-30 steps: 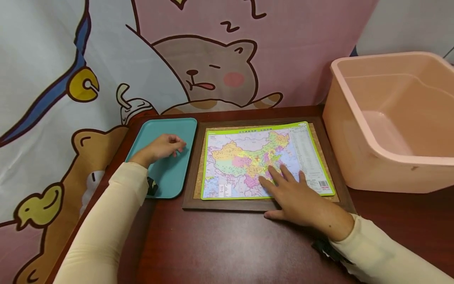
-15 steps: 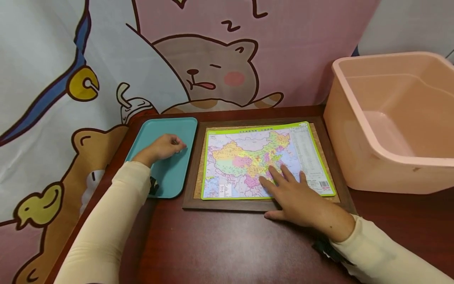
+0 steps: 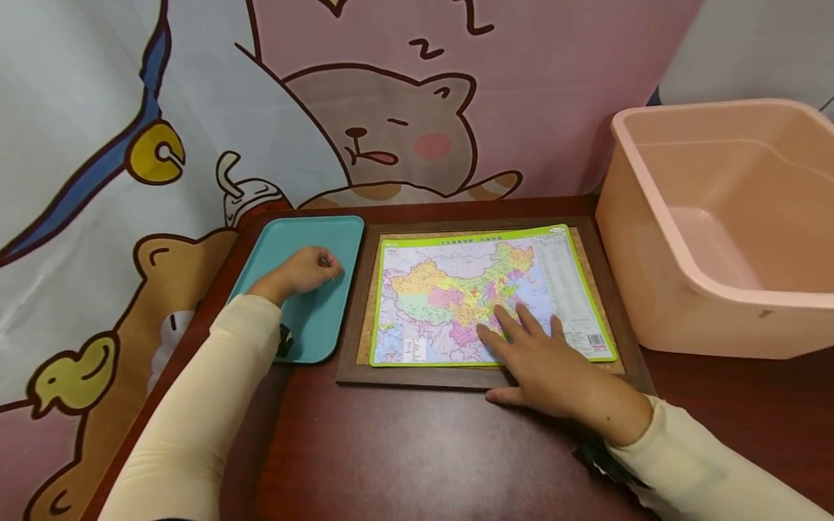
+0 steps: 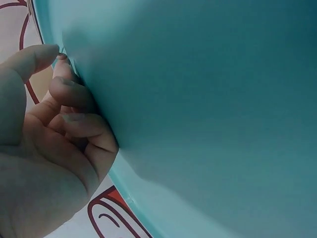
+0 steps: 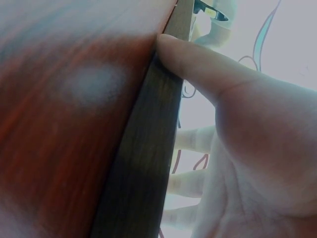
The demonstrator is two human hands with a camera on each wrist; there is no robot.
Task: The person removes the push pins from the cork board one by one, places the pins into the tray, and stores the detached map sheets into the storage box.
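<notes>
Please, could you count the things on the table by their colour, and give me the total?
Teal: 1, the tray
Pink: 1, the plastic tub
Brown: 1, the wooden frame
Multicoloured: 1, the map puzzle board
Total: 4

Glossy paper map [image 3: 482, 293], dark wooden frame [image 3: 417, 376], smooth plastic tray [image 3: 319, 318].
</notes>
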